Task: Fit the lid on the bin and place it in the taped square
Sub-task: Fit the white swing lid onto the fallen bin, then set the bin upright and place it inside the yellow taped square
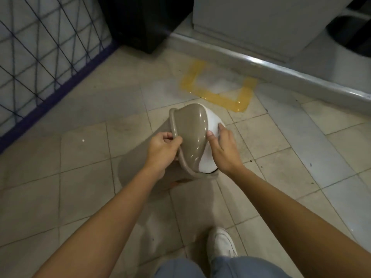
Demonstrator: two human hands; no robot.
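- Lid (188, 135), taupe with a white swing flap (208, 149), is tilted over the bin (170, 177), whose taupe body is mostly hidden beneath it.
- Left hand (162, 149) has its fingers (172, 140) pinched together on the lid's rim.
- Right hand (222, 149) rests on the flap, fingers spread flat rather than closed.
- Yellow taped square (218, 85) lies on the tiled floor (80, 157) just beyond, against a grey ledge (261, 65).
- One white shoe (220, 245) stands nearby.
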